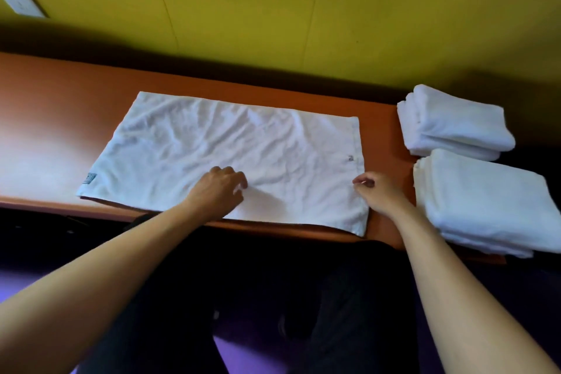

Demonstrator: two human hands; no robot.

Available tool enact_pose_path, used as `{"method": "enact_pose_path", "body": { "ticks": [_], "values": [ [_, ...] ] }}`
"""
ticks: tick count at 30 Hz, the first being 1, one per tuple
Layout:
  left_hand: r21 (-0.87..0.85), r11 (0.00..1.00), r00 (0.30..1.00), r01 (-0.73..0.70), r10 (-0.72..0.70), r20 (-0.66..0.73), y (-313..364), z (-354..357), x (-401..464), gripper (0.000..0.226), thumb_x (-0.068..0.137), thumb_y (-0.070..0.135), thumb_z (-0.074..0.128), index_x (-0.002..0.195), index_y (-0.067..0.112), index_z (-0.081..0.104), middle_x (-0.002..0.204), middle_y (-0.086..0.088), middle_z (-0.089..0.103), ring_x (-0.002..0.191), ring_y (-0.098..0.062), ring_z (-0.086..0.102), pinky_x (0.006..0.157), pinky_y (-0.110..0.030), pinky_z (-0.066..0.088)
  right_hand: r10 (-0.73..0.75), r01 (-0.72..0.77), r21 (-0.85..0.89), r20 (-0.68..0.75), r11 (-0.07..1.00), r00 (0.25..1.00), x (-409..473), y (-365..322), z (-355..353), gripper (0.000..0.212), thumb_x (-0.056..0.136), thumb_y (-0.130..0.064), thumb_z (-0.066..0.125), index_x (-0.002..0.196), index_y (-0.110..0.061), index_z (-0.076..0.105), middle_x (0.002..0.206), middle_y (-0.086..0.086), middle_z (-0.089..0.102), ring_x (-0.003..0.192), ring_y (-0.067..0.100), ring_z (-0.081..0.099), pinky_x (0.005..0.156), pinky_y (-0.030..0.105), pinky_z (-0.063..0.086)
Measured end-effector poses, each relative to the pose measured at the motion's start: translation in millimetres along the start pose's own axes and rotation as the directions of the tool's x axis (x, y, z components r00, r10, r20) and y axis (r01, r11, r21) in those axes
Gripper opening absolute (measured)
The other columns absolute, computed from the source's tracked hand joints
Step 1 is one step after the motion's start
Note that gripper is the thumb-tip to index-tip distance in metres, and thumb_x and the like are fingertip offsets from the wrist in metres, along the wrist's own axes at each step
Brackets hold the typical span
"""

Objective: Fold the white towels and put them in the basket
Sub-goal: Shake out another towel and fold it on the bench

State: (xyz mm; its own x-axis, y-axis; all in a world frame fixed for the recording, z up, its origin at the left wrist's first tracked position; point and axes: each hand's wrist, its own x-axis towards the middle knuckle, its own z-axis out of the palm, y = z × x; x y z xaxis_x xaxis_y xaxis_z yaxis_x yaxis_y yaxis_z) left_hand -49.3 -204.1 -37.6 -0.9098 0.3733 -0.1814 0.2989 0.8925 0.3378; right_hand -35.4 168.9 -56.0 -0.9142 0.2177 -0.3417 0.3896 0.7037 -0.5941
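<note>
Hidden or unclear: the fingertips of the right hand (378, 193) curl in at the towel's right edge, and whether they actually pinch the cloth or only touch it cannot be told. The small mark near the towel's right hem and the blue-green label at its near left corner are too blurred to read. The near stack of folded towels (485, 206) runs to the right border, so its full extent is cut off. Below the table edge all is dark; only a dark-clothed lap and a strip of purple floor can be made out.

Towel in work: one white towel (230, 149) lies spread flat and creased on the orange table (48, 106), long side running left to right, its near edge at the table's front edge.

Left hand: the left hand (220, 188) rests palm down on the towel's near middle, fingers loosely bent and pressing the cloth.

Hands together: well apart, both on the near half of the towel.

Around: a second, far stack of folded towels (452, 124) sits just behind the near stack, both to the right of the spread towel, apart from it. A yellow wall (303, 9) rises behind the table, with a white socket plate (19, 0) at upper left.
</note>
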Motion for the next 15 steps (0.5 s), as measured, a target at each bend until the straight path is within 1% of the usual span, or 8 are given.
{"method": "enact_pose_path", "body": {
  "ticks": [3, 4, 6, 8, 10, 13, 14, 15],
  "values": [
    [0.048, 0.98, 0.98, -0.194, 0.191, 0.062, 60, 32, 7, 0.036, 0.094, 0.031, 0.056, 0.128, 0.024, 0.06, 0.125, -0.005, 0.059, 0.113, -0.031, 0.053, 0.096, -0.041, 0.043, 0.003, -0.004, -0.003, -0.049, 1.0, 0.999, 18, 0, -3, 0.007, 0.092, -0.022, 0.061, 0.094, -0.027, 0.066, 0.086, -0.007, 0.063, 0.092, 0.023, 0.064, 0.077, 0.029, 0.044],
    [0.083, 0.963, 0.964, -0.255, 0.247, 0.096, 77, 43, 7, 0.038, 0.094, 0.034, 0.054, 0.131, 0.024, 0.057, 0.127, -0.004, 0.056, 0.113, -0.03, 0.052, 0.096, -0.041, 0.042, 0.004, -0.005, -0.01, -0.065, 1.0, 0.998, 23, 0, -5, 0.007, 0.092, -0.023, 0.061, 0.095, -0.028, 0.065, 0.087, -0.008, 0.062, 0.092, 0.022, 0.064, 0.077, 0.029, 0.044],
    [0.157, 0.926, 0.936, -0.343, 0.323, 0.141, 104, 63, 9, 0.041, 0.094, 0.039, 0.052, 0.132, 0.024, 0.051, 0.128, -0.004, 0.05, 0.11, -0.03, 0.049, 0.094, -0.04, 0.041, -0.007, 0.004, -0.029, -0.106, 1.0, 0.994, 34, -1, -7, 0.013, 0.092, -0.025, 0.06, 0.103, -0.026, 0.066, 0.098, -0.005, 0.065, 0.096, 0.022, 0.063, 0.079, 0.029, 0.044],
    [0.209, 0.902, 0.924, -0.378, 0.354, 0.144, 121, 76, 13, 0.044, 0.091, 0.043, 0.052, 0.131, 0.022, 0.048, 0.126, -0.005, 0.047, 0.106, -0.03, 0.048, 0.09, -0.039, 0.04, -0.027, 0.018, -0.055, -0.163, 0.998, 0.986, 45, -2, -9, 0.021, 0.092, -0.026, 0.058, 0.112, -0.022, 0.065, 0.11, 0.002, 0.066, 0.104, 0.025, 0.062, 0.081, 0.029, 0.042],
    [0.231, 0.892, 0.921, -0.389, 0.368, 0.13, 136, 85, 19, 0.045, 0.09, 0.04, 0.052, 0.131, 0.021, 0.046, 0.125, -0.006, 0.048, 0.103, -0.03, 0.048, 0.088, -0.04, 0.04, -0.026, 0.008, -0.083, -0.218, 0.996, 0.976, 55, -5, -9, 0.028, 0.093, -0.032, 0.057, 0.12, -0.022, 0.061, 0.121, 0.003, 0.065, 0.107, 0.026, 0.062, 0.08, 0.029, 0.042],
    [0.237, 0.882, 0.914, -0.406, 0.394, 0.101, 157, 96, 26, 0.039, 0.094, 0.031, 0.047, 0.131, 0.019, 0.045, 0.121, -0.008, 0.049, 0.1, -0.031, 0.049, 0.084, -0.041, 0.041, -0.001, -0.028, -0.103, -0.273, 0.994, 0.962, 71, -13, -8, 0.035, 0.095, -0.039, 0.058, 0.126, -0.023, 0.055, 0.124, 0.003, 0.064, 0.091, 0.02, 0.057, 0.061, 0.023, 0.038],
    [0.241, 0.879, 0.911, -0.411, 0.403, 0.085, 162, 98, 28, 0.036, 0.097, 0.029, 0.045, 0.131, 0.019, 0.045, 0.119, -0.008, 0.05, 0.097, -0.03, 0.05, 0.082, -0.041, 0.042, 0.032, -0.059, -0.09, -0.274, 0.994, 0.961, 76, -16, -6, 0.04, 0.095, -0.043, 0.057, 0.127, -0.02, 0.053, 0.126, 0.004, 0.064, 0.09, 0.02, 0.057, 0.059, 0.023, 0.039],
    [0.251, 0.879, 0.914, -0.405, 0.401, 0.067, 167, 100, 30, 0.033, 0.098, 0.027, 0.045, 0.13, 0.018, 0.047, 0.116, -0.007, 0.051, 0.094, -0.03, 0.052, 0.078, -0.04, 0.044, 0.078, -0.104, -0.083, -0.266, 0.991, 0.961, 82, -20, -2, 0.049, 0.095, -0.049, 0.055, 0.13, -0.016, 0.052, 0.128, 0.007, 0.063, 0.093, 0.024, 0.06, 0.064, 0.026, 0.047]
  ]
}}
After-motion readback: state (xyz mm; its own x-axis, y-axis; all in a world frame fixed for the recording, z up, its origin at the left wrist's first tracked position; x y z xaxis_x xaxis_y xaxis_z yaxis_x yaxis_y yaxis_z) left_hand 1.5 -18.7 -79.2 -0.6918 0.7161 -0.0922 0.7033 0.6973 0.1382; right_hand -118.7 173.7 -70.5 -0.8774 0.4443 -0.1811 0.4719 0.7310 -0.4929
